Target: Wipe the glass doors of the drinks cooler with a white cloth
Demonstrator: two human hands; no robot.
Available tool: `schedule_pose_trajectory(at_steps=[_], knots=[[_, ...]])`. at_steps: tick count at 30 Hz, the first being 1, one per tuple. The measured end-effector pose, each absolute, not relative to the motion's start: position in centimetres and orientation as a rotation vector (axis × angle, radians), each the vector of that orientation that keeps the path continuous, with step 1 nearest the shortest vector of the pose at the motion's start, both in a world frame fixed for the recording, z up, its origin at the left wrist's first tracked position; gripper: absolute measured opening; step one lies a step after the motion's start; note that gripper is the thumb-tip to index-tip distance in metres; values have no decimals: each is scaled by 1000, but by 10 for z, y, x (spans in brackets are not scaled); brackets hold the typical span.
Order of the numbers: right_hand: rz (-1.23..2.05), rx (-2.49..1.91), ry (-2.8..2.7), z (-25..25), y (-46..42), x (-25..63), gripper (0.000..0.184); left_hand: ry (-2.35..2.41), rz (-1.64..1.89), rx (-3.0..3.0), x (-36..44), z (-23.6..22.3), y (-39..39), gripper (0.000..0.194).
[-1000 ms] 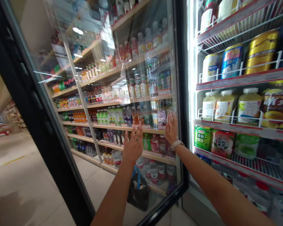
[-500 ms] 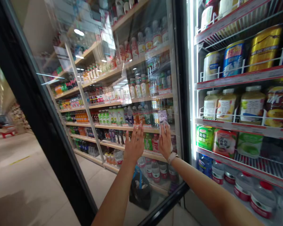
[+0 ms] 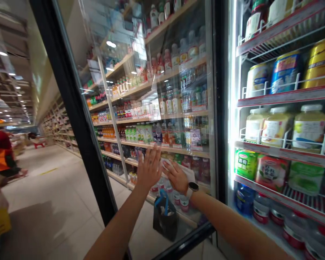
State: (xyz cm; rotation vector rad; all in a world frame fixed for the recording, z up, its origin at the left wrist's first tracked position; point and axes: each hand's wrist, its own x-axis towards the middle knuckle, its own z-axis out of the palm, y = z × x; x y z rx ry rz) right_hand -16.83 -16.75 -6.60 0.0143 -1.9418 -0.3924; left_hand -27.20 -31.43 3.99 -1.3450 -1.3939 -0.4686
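The glass door (image 3: 76, 119) of a drinks fridge stands swung open in front of me. My left hand (image 3: 148, 168) lies flat against the pane, fingers stretched out and holding nothing. Just right of it, my right hand (image 3: 176, 176) presses a white cloth (image 3: 189, 173) to the glass; the cloth shows around the fingers and beside the palm. A dark round watch (image 3: 193, 186) sits on my right wrist.
Lit fridge shelves (image 3: 276, 146) with bottles, cans and drink packs are at the right. Bottle shelves show through or reflect in the glass. A dark bag (image 3: 165, 222) with blue handles appears low behind the pane. A person in red (image 3: 1, 142) is at far left.
My right hand has slid left and down with the cloth, closer to my left hand. The view has turned left, bringing a person at the left edge into sight.
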Motion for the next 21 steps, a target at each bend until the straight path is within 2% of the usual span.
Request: schedule_pose_trajectory(at_steps=[3, 6, 13, 15, 18, 21], knots=[[-394, 20, -1960, -86, -170, -162, 57, -1499, -470, -1168, -289, 50, -351, 73], [-363, 43, -1980, -68, -176, -159, 56, -1524, -431, -1153, -296, 53, -368, 74], [-206, 62, -1869, 82, -208, -181, 62, -1543, -346, -1097, -288, 48, -367, 74], [-199, 34, -1814, 106, -217, -188, 65, -1543, -329, -1104, -288, 47, -368, 75], [-245, 16, -1798, 100, -225, -194, 65, -1535, -313, -1127, -290, 44, -371, 76], [-339, 72, -1841, 57, -227, -195, 59, -1521, -298, -1141, -291, 43, -372, 76]])
